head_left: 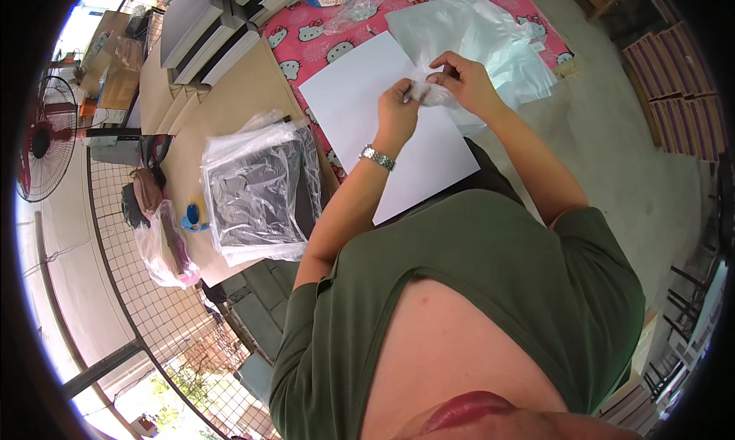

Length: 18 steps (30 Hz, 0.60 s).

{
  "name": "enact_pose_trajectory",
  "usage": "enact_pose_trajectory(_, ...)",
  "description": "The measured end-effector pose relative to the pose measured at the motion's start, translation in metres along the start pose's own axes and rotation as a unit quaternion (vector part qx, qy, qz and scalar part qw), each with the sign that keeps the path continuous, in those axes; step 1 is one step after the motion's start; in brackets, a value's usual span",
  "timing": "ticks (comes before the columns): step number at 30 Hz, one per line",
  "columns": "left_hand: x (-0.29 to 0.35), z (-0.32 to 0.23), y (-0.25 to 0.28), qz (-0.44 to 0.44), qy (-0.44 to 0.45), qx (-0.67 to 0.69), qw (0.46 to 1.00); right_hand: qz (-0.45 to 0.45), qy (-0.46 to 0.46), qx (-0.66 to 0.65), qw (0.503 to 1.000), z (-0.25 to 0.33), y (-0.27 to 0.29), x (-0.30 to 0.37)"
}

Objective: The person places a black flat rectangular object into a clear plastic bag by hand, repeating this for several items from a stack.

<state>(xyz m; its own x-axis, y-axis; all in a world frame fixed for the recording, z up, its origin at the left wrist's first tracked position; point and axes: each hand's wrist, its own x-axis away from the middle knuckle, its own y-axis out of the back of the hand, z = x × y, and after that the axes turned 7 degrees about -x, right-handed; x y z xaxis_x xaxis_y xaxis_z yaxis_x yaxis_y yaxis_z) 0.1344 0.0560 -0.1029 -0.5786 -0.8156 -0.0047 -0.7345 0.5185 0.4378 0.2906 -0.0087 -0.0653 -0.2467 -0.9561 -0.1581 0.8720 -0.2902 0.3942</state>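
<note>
My left hand [400,107] and my right hand [462,80] meet over a large white sheet [367,103] on the table. Between their fingertips both pinch the edge of a thin clear plastic bag [432,94]. More clear plastic bags [475,34] lie in a loose heap just beyond my right hand. A metal watch [377,158] is on my left wrist.
A pink patterned tablecloth [306,42] covers the table. To the left lie a stack of dark items in clear bags [260,191], brown cardboard sheets [230,95], stacked books [210,34] and a blue tape dispenser [194,216]. A red fan [42,137] stands far left beside a wire fence [153,302].
</note>
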Motion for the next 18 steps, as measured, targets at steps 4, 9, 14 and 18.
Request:
enact_pose_trajectory(4,-0.017,-0.009,0.009,0.025,-0.018,0.067,0.997,-0.028,0.042,-0.066,0.997,-0.02,0.004,-0.002)
enact_pose_trajectory(9,-0.035,-0.026,0.017,-0.002,0.069,0.299,0.952,-0.026,-0.02,-0.022,0.999,0.009,0.019,-0.029)
enact_pose_trajectory(14,-0.001,-0.087,0.049,-0.019,0.038,0.301,0.953,0.022,0.038,0.023,0.999,0.074,0.038,-0.048)
enact_pose_trajectory(18,0.053,-0.111,0.092,-0.123,0.03,0.232,0.964,0.096,0.185,-0.086,0.974,0.112,0.013,-0.019)
